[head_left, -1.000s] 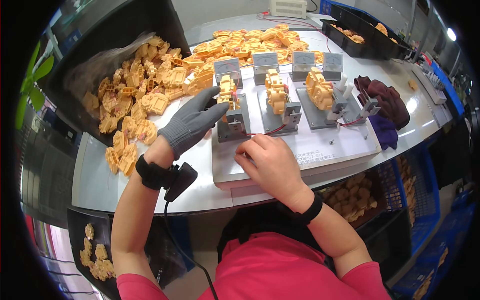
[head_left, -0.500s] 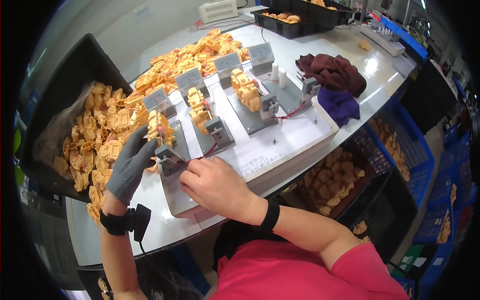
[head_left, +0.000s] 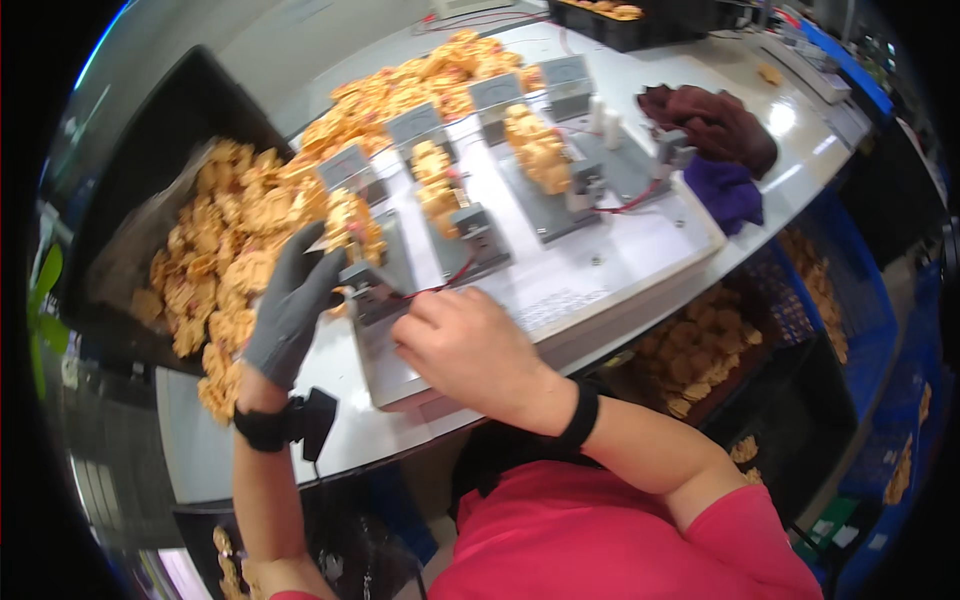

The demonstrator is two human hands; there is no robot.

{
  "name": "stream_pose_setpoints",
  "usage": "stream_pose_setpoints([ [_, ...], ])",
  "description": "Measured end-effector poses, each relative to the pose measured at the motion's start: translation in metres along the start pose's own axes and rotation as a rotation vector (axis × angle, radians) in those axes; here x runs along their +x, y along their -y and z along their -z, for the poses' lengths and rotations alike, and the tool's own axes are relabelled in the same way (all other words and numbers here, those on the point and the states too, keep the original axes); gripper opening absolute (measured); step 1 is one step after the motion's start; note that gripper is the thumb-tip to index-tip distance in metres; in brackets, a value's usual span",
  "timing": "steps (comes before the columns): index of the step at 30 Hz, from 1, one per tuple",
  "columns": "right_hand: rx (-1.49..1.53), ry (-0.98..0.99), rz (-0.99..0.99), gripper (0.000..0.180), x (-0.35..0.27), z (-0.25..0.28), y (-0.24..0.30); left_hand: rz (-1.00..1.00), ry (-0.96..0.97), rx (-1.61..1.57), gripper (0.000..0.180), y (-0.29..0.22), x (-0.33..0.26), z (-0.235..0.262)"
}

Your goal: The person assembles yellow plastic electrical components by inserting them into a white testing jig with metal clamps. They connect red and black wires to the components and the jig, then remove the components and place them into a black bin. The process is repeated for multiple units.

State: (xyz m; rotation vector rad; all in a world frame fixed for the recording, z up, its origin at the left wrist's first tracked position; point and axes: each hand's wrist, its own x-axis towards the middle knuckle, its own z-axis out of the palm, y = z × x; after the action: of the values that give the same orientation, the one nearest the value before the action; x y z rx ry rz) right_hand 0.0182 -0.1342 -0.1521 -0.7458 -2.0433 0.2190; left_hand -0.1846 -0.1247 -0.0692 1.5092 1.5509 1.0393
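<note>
Altogether three grey fixtures [head_left: 470, 235] (nearest under both hands), two cloths [head_left: 715, 120].

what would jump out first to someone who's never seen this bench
The heaps of small orange parts spilling from a black bin at the left and along the table's far side. Next, the row of grey fixtures on the white board at centre, each loaded with orange parts. At the nearest fixture, the grey-gloved left hand and the bare right hand meet.

Pale worktable [head_left: 200, 440], white fixture tray [head_left: 620, 250], orange parts heap [head_left: 240, 260], maroon cloth [head_left: 715, 125], purple cloth [head_left: 728, 190]
</note>
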Motion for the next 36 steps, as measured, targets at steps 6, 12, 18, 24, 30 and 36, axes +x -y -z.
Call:
stream_pose_setpoints([
  [6, 0.019, 0.025, 0.015, 0.008, 0.005, 0.001, 0.003, -0.013, -0.050, 0.028, 0.072, -0.003, -0.002, -0.001],
  [12, 0.026, 0.128, -0.003, 0.011, 0.005, 0.009, 0.016, -0.085, -0.143, 0.432, 0.077, 0.009, 0.008, 0.005],
  [18, 0.061, 0.254, -0.178, 0.010, 0.006, 0.012, 0.019, -0.097, -0.109, 0.188, 0.064, 0.020, 0.042, -0.021],
  [24, 0.035, 0.301, -0.122, 0.009, 0.007, 0.010, 0.012, -0.084, -0.113, 0.121, 0.062, 0.025, 0.038, -0.023],
  [30, 0.053, 0.334, -0.162, 0.009, 0.008, 0.009, 0.012, -0.069, -0.094, 0.112, 0.063, 0.023, 0.034, -0.017],
  [36, 0.052, 0.327, -0.153, 0.008, 0.007, 0.009, 0.011, -0.074, -0.088, 0.083, 0.061, 0.027, 0.038, -0.019],
])
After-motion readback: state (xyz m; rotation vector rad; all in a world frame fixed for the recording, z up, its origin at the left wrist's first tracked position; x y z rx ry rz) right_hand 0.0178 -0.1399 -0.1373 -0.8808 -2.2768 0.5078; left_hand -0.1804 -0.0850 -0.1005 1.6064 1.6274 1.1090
